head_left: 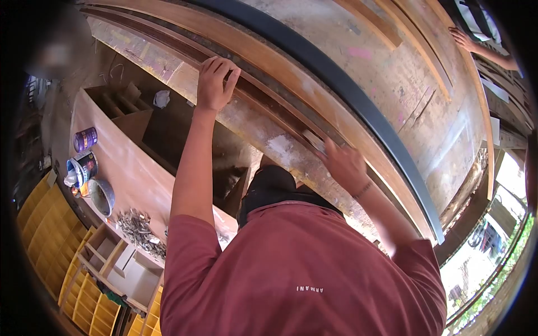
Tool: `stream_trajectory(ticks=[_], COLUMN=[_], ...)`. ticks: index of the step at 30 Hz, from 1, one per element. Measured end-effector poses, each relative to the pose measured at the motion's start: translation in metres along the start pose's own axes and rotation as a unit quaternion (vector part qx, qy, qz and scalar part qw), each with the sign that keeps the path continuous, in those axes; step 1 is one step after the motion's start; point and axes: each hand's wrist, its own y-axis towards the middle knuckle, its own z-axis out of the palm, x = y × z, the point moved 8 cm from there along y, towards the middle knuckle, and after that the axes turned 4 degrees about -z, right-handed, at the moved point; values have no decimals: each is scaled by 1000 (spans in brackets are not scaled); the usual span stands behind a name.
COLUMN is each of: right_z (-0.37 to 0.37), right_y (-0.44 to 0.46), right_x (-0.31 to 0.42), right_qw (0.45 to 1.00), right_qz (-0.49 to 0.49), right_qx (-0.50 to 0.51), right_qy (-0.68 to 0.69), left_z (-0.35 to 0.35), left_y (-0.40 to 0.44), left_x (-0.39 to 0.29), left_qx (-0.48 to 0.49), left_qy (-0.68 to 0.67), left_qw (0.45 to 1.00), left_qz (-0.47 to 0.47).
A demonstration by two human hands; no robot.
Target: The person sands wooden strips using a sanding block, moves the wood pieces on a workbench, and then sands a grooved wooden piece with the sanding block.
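My left hand (217, 84) is curled over a long brown wooden strip (263, 103) with a groove along it, near the work table's front edge. Farther right on the same strip is my right hand (344, 165), blurred by motion. Between its fingers is a small pale flat piece (314, 140), touching or just over the groove. I cannot make out what kind of piece it is. Beyond the strip lie a lighter wooden board (269, 61) and a long dark grey strip (330, 78), both running alongside it.
The stained work table (358, 53) carries more wooden strips (420, 42) at the far side. Another person's hand (462, 39) rests at the far right edge. To my left, a pinkish panel (134, 173) bears a purple can (85, 139), a bucket (101, 197) and a pile of metal pieces (140, 232).
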Motion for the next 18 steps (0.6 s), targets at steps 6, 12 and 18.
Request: stream_trajectory(ticks=[6,12,18], right_z=[12,-24,0], right_y=[-8,96,31], right_x=[-14,52,11], right_qw=[1000,999,999], right_qz=[-3,-25,17], right_qx=[3,-23,2], right_qy=[-11,3,-33], left_z=[22,17,24], left_y=[7,5,9], left_x=[6,12,12], left_qx=[3,0,-15], left_qy=[-14,-66,-61], left_qw=[1000,998,998], left_qz=[2,6,9])
